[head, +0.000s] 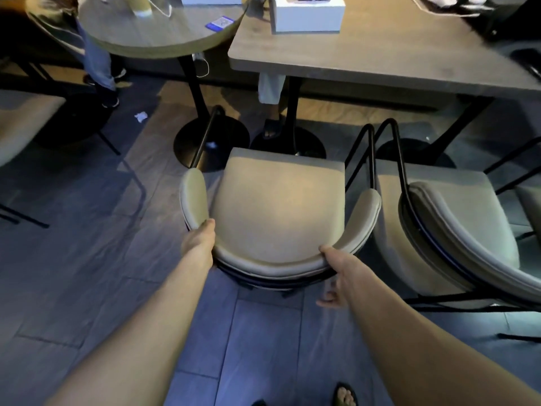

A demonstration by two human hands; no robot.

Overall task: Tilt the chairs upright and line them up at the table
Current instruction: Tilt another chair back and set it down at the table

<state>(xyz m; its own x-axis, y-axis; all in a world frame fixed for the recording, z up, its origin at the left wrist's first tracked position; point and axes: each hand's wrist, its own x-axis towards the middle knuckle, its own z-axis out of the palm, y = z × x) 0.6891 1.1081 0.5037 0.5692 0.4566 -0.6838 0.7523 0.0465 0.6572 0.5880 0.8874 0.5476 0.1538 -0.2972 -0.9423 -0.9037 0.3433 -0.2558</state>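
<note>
A beige padded chair (278,206) with a curved backrest and black metal frame stands in front of me, facing the rectangular grey table (380,51). My left hand (200,244) grips the left side of its backrest. On the right side of the same backrest, my right hand (339,276) holds on with the thumb on top and fingers curled underneath. A second beige chair (450,230) stands close beside it on the right, their black arm frames nearly touching.
A round table (152,39) on a black pedestal stands at the back left, another chair (23,124) at the far left. White boxes (307,16) sit on the rectangular table. People's legs show behind both tables. My sandalled foot (345,395) is at the bottom.
</note>
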